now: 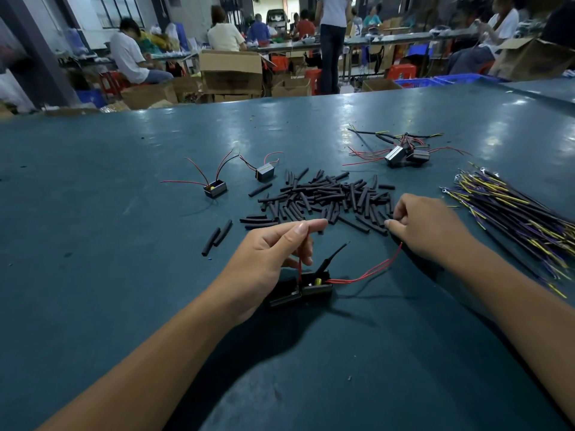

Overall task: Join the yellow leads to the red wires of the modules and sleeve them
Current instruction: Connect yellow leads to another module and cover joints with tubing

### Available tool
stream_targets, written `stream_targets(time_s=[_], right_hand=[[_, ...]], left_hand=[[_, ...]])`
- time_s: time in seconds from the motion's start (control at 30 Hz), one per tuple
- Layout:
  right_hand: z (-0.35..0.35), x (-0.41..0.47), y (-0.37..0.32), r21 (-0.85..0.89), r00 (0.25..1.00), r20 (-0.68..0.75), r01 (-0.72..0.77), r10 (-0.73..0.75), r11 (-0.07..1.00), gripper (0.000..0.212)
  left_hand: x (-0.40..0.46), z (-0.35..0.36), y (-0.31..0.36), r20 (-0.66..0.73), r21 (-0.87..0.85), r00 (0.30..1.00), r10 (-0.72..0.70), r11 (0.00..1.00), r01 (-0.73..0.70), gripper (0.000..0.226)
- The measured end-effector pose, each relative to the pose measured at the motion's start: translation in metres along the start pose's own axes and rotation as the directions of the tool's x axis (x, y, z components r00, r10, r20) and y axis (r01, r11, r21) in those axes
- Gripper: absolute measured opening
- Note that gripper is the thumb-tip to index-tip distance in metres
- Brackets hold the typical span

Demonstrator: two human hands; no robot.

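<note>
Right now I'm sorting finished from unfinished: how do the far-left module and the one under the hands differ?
The far-left module stands alone, untouched, with bare red wires. The near module carries a black-sleeved wire, and the left hand pinches one of its red wires. Both are small black boxes with a yellow part inside.

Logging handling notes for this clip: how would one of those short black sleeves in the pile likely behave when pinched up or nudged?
Each black sleeve looks like a short round tube, so probably light and apt to roll on the smooth table. They lie heaped and crossed, so the right hand reaching in may well drag neighbours along.
</note>
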State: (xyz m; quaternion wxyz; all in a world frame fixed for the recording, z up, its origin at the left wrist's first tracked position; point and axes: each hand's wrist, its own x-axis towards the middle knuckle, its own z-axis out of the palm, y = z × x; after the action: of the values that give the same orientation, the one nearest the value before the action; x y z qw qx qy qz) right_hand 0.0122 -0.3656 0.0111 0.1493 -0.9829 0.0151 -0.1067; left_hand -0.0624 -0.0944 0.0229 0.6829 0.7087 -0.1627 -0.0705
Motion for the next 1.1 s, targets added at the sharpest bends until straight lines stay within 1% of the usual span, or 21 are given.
stream_targets(time_s=[0.07,0.13,0.2,0.3,0.37,0.43,0.5,0.57,0.63,0.7,0.73,0.8,0.83,0.87,0.9,0.93,1.03,1.1], right_hand=[[0.0,-0.001,-0.005,0.071,0.996,-0.037,0.078,-0.075,0.994,0.02],[0.001,-0.004,-0.01,0.084,0.99,0.002,0.142,-0.142,0.986,0.022],[0.002,-0.006,-0.013,0.055,0.986,0.059,0.15,-0.153,0.987,0.022],[0.0,-0.007,-0.014,0.026,0.987,0.082,0.137,-0.139,0.99,0.02],[-0.001,-0.009,-0.017,0.011,0.987,0.086,0.133,-0.134,0.991,0.019],[-0.003,-0.01,-0.019,0.044,0.991,0.03,0.125,-0.127,0.991,0.017],[-0.009,-0.011,-0.019,0.165,0.989,-0.071,0.138,-0.127,0.977,0.016],[-0.018,-0.012,-0.021,0.318,0.978,-0.141,0.192,-0.154,0.928,0.012],[-0.027,-0.017,-0.027,0.517,0.971,-0.155,0.235,-0.18,0.823,0.007],[-0.034,-0.023,-0.033,0.732,0.97,-0.139,0.236,-0.2,0.639,0.011],[-0.037,-0.025,-0.035,0.811,0.969,-0.129,0.225,-0.21,0.54,0.013],[-0.043,-0.032,-0.043,0.922,0.966,-0.113,0.188,-0.231,0.337,0.011],[-0.045,-0.034,-0.046,0.949,0.963,-0.116,0.179,-0.243,0.26,0.006],[-0.046,-0.037,-0.049,0.956,0.958,-0.131,0.19,-0.256,0.223,0.005],[-0.047,-0.041,-0.052,0.95,0.95,-0.151,0.216,-0.274,0.226,0.01],[-0.048,-0.044,-0.054,0.933,0.939,-0.177,0.256,-0.296,0.253,0.013],[-0.051,-0.052,-0.061,0.847,0.898,-0.252,0.385,-0.361,0.367,0.011],[-0.053,-0.055,-0.064,0.809,0.882,-0.257,0.42,-0.395,0.411,0.01]], left_hand=[[-0.001,0.001,0.001,-0.006,0.02,1.0,0.014,1.0,-0.014,0.029],[-0.002,0.003,0.002,-0.03,0.01,0.999,0.016,1.0,-0.015,0.023],[-0.002,0.002,0.002,-0.06,-0.018,0.998,0.021,1.0,-0.022,0.023],[0.0,0.002,0.001,-0.093,-0.026,0.994,0.055,0.998,-0.058,0.027],[0.0,0.003,0.001,-0.097,-0.04,0.993,0.067,0.997,-0.071,0.024],[-0.001,0.003,0.001,-0.09,-0.047,0.993,0.074,0.996,-0.079,0.021],[-0.002,0.005,0.002,-0.092,-0.026,0.992,0.087,0.996,-0.09,0.022],[-0.003,0.007,0.002,-0.097,-0.003,0.991,0.09,0.996,-0.091,0.02],[-0.003,0.008,0.002,-0.1,0.02,0.992,0.079,0.997,-0.077,0.015],[-0.003,0.01,0.002,-0.103,0.039,0.993,0.059,0.998,-0.055,0.017],[-0.003,0.011,0.002,-0.101,0.048,0.993,0.054,0.998,-0.049,0.018],[-0.003,0.011,0.003,-0.091,0.079,0.994,0.065,0.995,-0.058,0.018],[-0.004,0.012,0.003,-0.083,0.1,0.993,0.078,0.993,-0.07,0.017],[-0.005,0.013,0.004,-0.078,0.117,0.993,0.09,0.99,-0.081,0.017],[-0.005,0.014,0.004,-0.075,0.131,0.992,0.098,0.988,-0.087,0.017],[-0.005,0.015,0.004,-0.072,0.142,0.992,0.104,0.986,-0.093,0.018],[-0.005,0.017,0.005,-0.061,0.171,0.991,0.121,0.979,-0.109,0.019],[-0.005,0.017,0.005,-0.058,0.178,0.991,0.123,0.978,-0.111,0.02]])
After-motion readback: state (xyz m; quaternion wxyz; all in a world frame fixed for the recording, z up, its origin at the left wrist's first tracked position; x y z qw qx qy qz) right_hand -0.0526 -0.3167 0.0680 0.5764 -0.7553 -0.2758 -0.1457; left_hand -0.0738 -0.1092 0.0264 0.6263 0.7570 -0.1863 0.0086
